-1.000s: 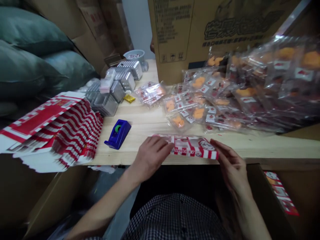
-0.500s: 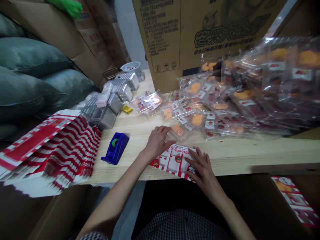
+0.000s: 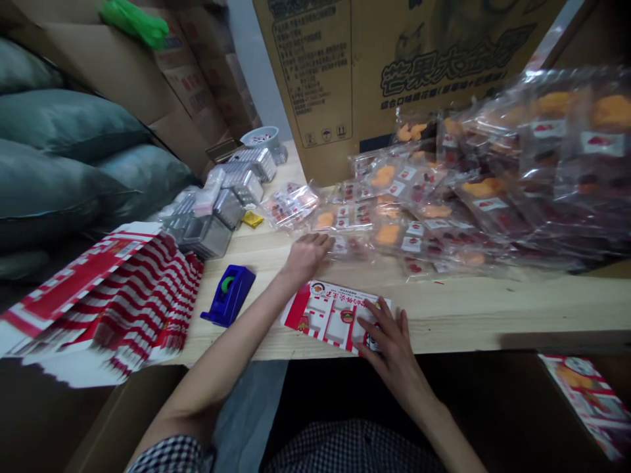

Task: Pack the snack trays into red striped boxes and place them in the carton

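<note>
A flat red-and-white printed box (image 3: 323,318) with cut-out windows lies on the wooden table in front of me. Resting on its right end with fingers stretched out is my right hand (image 3: 392,338). My left hand (image 3: 308,257) is just beyond the box, its fingers closed over the left end of a clear plastic packet (image 3: 350,247). The fingertips and that end of the packet are partly hidden. Behind it spreads a large heap of clear packets (image 3: 473,203) with orange pieces and small labels.
To the left stand a blue tape dispenser (image 3: 229,294) and a stack of red-and-white folded boxes (image 3: 142,295). Farther back are clear plastic cases (image 3: 210,233), a yellow sachet (image 3: 252,219) and a small bowl (image 3: 261,136). A big carton (image 3: 320,85) rises behind the packets.
My left hand has left the printed box's edge and moved slightly away from me, over the nearest packet, which has shifted. My right hand stays on the box.
</note>
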